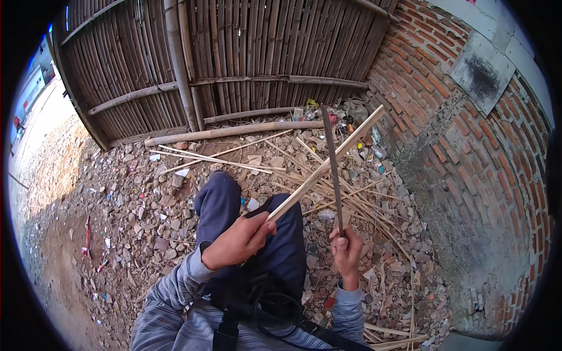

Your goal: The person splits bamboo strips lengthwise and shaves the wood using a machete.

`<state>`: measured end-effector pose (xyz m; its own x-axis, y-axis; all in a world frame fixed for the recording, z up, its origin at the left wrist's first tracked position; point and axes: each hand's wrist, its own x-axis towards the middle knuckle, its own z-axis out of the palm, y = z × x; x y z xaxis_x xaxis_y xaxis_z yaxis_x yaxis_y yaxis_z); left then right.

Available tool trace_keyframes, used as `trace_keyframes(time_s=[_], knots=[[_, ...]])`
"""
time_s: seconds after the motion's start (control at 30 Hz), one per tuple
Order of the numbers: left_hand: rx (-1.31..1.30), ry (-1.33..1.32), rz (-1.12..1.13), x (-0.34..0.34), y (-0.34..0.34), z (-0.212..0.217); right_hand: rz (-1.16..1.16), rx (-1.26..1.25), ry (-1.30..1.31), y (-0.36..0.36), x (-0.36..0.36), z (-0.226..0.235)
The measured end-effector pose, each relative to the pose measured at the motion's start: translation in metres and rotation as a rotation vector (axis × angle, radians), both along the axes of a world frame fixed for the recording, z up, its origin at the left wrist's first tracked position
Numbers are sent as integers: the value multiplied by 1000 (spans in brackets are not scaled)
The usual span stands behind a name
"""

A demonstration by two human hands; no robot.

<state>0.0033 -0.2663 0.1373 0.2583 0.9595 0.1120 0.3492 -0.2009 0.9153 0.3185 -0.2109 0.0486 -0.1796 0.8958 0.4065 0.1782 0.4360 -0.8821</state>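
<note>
My left hand [239,238] is closed round the near end of a pale split bamboo strip [304,186], which slants up to the right, away from my knees. In my right hand [346,248] is a long, narrow, dark-bladed knife [333,169], pointing away from me with a slight lean to the left. Its handle is hidden in my fist. The blade crosses the strip in view near the strip's middle; whether they touch, I cannot tell. Beyond and under them, several thin bamboo slivers [369,207] lie scattered on the ground.
My bent legs [275,251] in dark trousers are between my arms. A whole bamboo pole [234,132] lies along the foot of a bamboo slat fence [252,52]. To the right rises a brick wall [468,152]. Stony rubble [146,210] with litter covers the ground.
</note>
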Motion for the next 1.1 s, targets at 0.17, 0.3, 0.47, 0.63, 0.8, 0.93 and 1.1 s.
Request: trace_keyframes(time_s=[0.17, 0.3, 0.47, 0.63, 0.8, 0.93, 1.1], knots=[[30, 69, 7, 6, 3, -2, -9, 97, -273, 22, -27, 12], [3, 35, -39, 10, 13, -9, -45, 187, -427, 37, -35, 20], [-16, -14, -136, 22, 51, -44, -103, 253, -610, 48, -29, 12], [45, 12, -196, 39, 102, -78, -199, 137, -684, 59, -12, -3], [31, 6, -268, 60, 144, -66, -262, 19, -627, 70, 3, -11], [83, -115, -348, 74, 181, -84, -264, 56, -526, 83, -10, -9], [-89, -62, -428, 57, 196, -89, -255, 122, -626, 113, 3, -36]])
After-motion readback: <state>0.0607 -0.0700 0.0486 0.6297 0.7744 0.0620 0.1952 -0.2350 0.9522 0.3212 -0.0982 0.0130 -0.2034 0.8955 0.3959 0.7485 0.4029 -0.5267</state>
